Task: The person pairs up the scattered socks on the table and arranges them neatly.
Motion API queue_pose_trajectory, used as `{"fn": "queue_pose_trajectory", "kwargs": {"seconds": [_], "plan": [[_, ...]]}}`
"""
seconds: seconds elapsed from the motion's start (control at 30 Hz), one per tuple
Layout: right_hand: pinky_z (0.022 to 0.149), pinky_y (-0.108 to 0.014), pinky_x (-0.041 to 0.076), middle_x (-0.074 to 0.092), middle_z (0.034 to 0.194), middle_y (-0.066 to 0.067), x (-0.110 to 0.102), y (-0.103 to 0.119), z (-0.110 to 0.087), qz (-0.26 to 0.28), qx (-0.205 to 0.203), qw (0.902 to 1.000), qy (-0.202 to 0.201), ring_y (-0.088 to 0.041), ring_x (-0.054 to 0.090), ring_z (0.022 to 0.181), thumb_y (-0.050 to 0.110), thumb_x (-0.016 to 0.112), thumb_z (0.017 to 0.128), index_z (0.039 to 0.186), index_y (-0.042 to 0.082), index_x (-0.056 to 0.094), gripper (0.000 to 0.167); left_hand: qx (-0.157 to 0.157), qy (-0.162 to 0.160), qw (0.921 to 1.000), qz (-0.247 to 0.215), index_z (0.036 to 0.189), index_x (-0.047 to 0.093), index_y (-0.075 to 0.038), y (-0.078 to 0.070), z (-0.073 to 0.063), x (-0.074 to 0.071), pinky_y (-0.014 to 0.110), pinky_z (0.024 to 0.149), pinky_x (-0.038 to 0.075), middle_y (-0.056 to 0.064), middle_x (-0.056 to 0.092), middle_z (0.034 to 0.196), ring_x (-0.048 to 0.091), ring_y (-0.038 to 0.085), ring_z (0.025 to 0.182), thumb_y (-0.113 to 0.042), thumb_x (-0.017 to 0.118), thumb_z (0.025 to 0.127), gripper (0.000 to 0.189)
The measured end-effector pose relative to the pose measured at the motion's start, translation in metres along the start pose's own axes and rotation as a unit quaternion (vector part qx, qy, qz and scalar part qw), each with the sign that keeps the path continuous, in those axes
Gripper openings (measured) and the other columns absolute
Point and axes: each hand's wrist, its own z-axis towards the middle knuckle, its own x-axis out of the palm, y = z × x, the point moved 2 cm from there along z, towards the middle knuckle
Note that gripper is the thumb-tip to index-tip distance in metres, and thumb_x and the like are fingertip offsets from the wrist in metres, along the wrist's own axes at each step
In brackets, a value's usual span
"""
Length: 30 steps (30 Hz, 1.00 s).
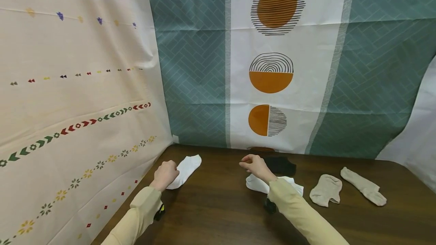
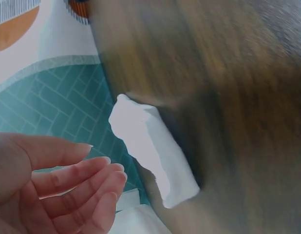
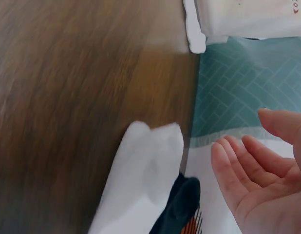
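Note:
My left hand hovers beside a white sock on the table's left side. Its fingers bend loosely with nothing between them, and in the left wrist view the white sock lies beyond the fingertips. My right hand is raised over the right-centre part, fingers loosely bent and holding nothing. Beneath its wrist another white sock lies partly hidden by the sleeve. Behind that sock is a black sock. The right wrist view shows the white sock and black sock side by side.
Two beige socks, a wide one and a slimmer one, lie on the right of the dark wooden table. A patterned curtain hangs behind the table, and a cream cloth hangs along its left edge.

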Motion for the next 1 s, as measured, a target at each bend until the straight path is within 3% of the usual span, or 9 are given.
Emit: {"fn": "queue_pose_trajectory", "kwargs": {"seconds": [0.33, 0.67, 0.8, 1.0], "plan": [[0.067, -0.034, 0.049, 0.061, 0.093, -0.011, 0.025, 0.011, -0.002, -0.002, -0.027, 0.9973, 0.068, -0.034, 0.060, 0.083, 0.013, 0.063, 0.084, 0.103, -0.008, 0.059, 0.028, -0.020, 0.032, 0.9990, 0.021, 0.061, 0.057, -0.008, 0.004, 0.000, 0.005, 0.042, 0.048, 0.042, 0.004, 0.054, 0.063, 0.053, 0.024, 0.056, -0.004, 0.062, 0.069, 0.010], [0.065, -0.031, 0.049, 0.060, 0.096, -0.010, 0.041, 0.011, -0.001, 0.000, -0.030, 0.9960, 0.084, -0.028, 0.060, 0.082, 0.014, 0.063, 0.085, 0.101, -0.004, 0.061, 0.024, -0.022, 0.039, 0.9971, 0.061, 0.067, 0.055, -0.005, 0.007, 0.001, 0.011, 0.048, 0.054, 0.043, 0.012, 0.049, 0.073, 0.054, 0.033, 0.069, -0.009, 0.066, 0.069, 0.012], [0.065, -0.031, 0.049, 0.060, 0.096, -0.010, 0.048, 0.013, -0.001, 0.012, -0.036, 0.9951, 0.091, -0.025, 0.059, 0.081, 0.012, 0.063, 0.084, 0.100, -0.005, 0.061, 0.024, -0.040, 0.047, 0.9960, 0.064, 0.082, 0.057, 0.002, 0.010, 0.002, 0.016, 0.052, 0.060, 0.043, 0.019, 0.046, 0.084, 0.049, 0.041, 0.082, -0.012, 0.069, 0.070, 0.022], [0.064, -0.030, 0.049, 0.060, 0.094, -0.009, 0.056, 0.020, -0.001, 0.010, -0.048, 0.9933, 0.105, -0.019, 0.058, 0.080, 0.012, 0.063, 0.085, 0.100, -0.006, 0.061, 0.024, -0.052, 0.062, 0.9946, 0.065, 0.098, 0.055, 0.007, 0.014, 0.003, 0.022, 0.053, 0.063, 0.042, 0.023, 0.047, 0.089, 0.048, 0.044, 0.087, -0.014, 0.072, 0.070, 0.039]]}}
